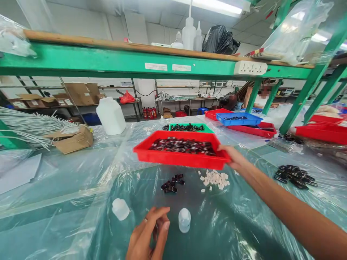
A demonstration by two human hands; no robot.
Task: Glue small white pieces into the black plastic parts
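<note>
Toward the near edge of the plastic-covered surface (67, 187), a small white bottle (120, 208) lies on its side. Just right of it the left hand (148, 236) hovers with fingers pinched together; whether it holds anything I cannot tell. A second small bottle (184, 219) stands upright beside that hand. Beyond them sit a little pile of black parts (172, 183) and a pile of white pieces (215, 178). The right hand (234, 157) grips the right end of the red tray (179, 157), which holds dark parts near the surface's middle.

Left hand (148, 234) cut off below
</note>
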